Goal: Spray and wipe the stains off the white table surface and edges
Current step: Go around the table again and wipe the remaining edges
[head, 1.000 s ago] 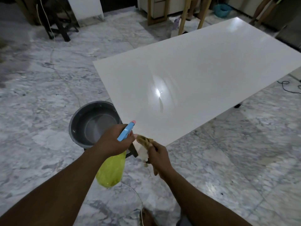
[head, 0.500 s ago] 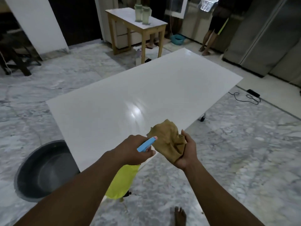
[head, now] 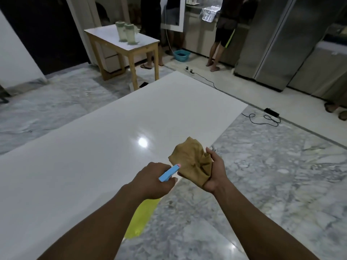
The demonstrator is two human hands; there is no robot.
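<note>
The glossy white table point(head: 93, 147) fills the left and middle of the view, its near right edge running under my hands. My left hand point(head: 152, 182) grips a spray bottle point(head: 139, 220) with a yellow body and a blue nozzle, the nozzle aimed at the cloth. My right hand point(head: 215, 173) holds a crumpled tan cloth point(head: 191, 162) just past the table's right edge, a little above the surface. The nozzle tip nearly touches the cloth. No stain shows on the tabletop; a lamp's reflection glares near its middle.
Marble floor surrounds the table. A small wooden side table point(head: 124, 44) with two jars stands behind. People stand at the kitchen counter point(head: 221, 40) at the back. A blue basin point(head: 181, 55) and black cables point(head: 262, 119) lie on the floor to the right.
My view has swung up and to the right, so the grey basin has left the frame. The cloth rose from below the table's corner and spread out in my right hand beside the nozzle.
</note>
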